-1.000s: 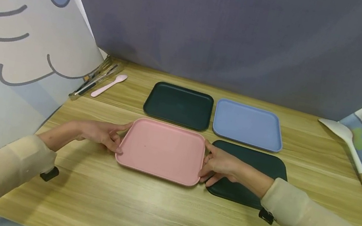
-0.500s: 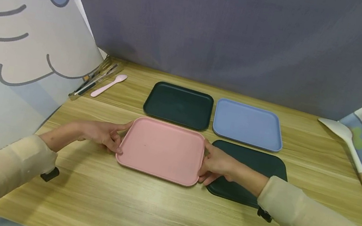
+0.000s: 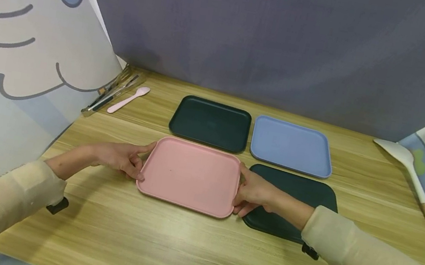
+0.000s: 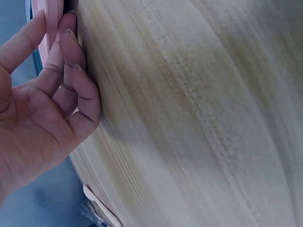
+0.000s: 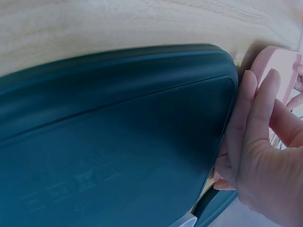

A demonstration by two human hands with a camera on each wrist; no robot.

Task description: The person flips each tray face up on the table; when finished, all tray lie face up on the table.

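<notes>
Grey cloth backs the wooden bench (image 3: 191,252), with cartoon-printed panels closing off both sides. From my remote seat I see the pink tray (image 3: 189,176) lying flat near the front middle of the bench, held at both short ends. My left hand (image 3: 120,157) curls round the tray's left rim, thumb on top and fingers tucked under the edge; my right hand (image 3: 255,192) pinches the right rim the same way, resting over the near dark green tray (image 3: 300,190), which lies upside down just beside the pink one. Behind them sit a second dark green tray (image 3: 210,122) and a blue tray (image 3: 291,145), side by side. A pink spoon (image 3: 128,99) and tongs (image 3: 110,91) lie at the far left, a white spatula (image 3: 415,180) at the far right. I judge this as the gripping step; next calls for an even, level lift with both hands.
</notes>
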